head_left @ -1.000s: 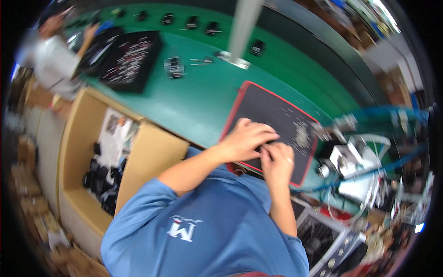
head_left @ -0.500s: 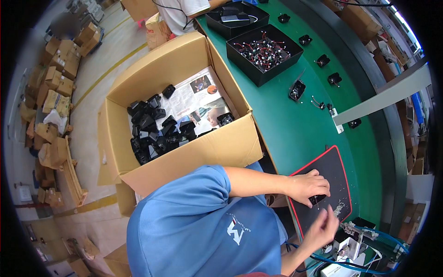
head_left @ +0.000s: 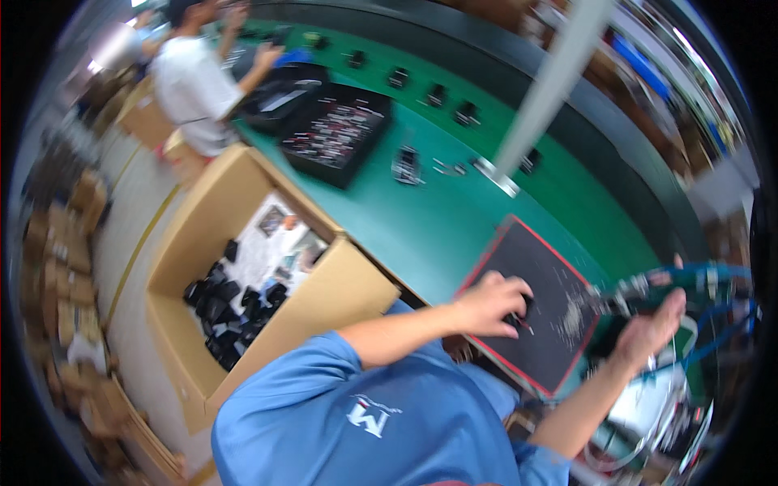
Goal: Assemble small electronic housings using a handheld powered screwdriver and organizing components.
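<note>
My left hand (head_left: 496,304) is curled over a small black plastic housing (head_left: 527,306) on the dark mat (head_left: 531,356) with a red border. Most of the housing is hidden under the fingers; a bit of thin wire shows beside it. My right hand (head_left: 651,330) is raised off the mat on the right, fingers stretched and apart, nothing visible in it. It is next to a metal fixture (head_left: 624,298) with blue hoses. Small pale bits (head_left: 574,317) are scattered over the mat's right side. Motion blurs the picture.
A cardboard box (head_left: 324,312) of black housings (head_left: 223,304) stands on the left. Along the green bench (head_left: 389,223) are a black tray (head_left: 332,166) of wired parts and several spaced housings. A pale post (head_left: 551,89) rises from the bench. A person (head_left: 190,81) works at the far left.
My view has swung, so the bench and box sit differently. My right hand has moved away from the housing, right toward the fixture. My left hand stays on the housing.
</note>
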The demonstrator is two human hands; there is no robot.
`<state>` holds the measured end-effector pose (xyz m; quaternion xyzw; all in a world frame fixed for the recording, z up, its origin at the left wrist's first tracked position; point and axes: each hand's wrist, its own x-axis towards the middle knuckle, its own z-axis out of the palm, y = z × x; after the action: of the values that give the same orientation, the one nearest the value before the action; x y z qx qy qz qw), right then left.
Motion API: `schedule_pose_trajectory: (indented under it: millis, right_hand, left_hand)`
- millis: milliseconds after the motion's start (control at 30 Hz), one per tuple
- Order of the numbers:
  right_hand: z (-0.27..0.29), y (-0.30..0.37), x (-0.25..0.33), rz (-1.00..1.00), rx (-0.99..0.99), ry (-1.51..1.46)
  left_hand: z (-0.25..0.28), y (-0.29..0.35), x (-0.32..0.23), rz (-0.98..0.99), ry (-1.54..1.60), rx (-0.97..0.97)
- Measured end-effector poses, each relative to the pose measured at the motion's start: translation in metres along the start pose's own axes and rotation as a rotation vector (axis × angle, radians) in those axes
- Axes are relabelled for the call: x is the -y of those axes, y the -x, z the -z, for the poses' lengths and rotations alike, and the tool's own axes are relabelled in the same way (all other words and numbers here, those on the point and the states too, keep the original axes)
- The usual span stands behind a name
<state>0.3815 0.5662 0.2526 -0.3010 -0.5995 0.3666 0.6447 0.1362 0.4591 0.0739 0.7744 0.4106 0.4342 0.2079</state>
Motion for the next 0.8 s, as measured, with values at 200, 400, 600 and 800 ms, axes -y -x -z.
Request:
schedule_pose_trajectory:
  millis: [200, 400, 600, 800]
  right_hand:
    - [-0.086, 0.005, 0.070, -0.020, -0.018, -0.098]
    - [-0.096, 0.048, 0.052, -0.126, -0.009, -0.238]
    - [-0.098, 0.071, 0.028, -0.173, 0.017, -0.126]
    - [-0.099, 0.074, 0.023, -0.179, 0.021, -0.083]
  left_hand:
    - [0.026, -0.001, -0.004, 0.060, -0.060, -0.003]
    - [0.025, -0.005, -0.006, 0.088, -0.071, 0.067]
    - [0.022, -0.004, -0.009, 0.067, -0.091, 0.049]
    - [0.024, -0.004, -0.010, 0.069, -0.089, 0.051]
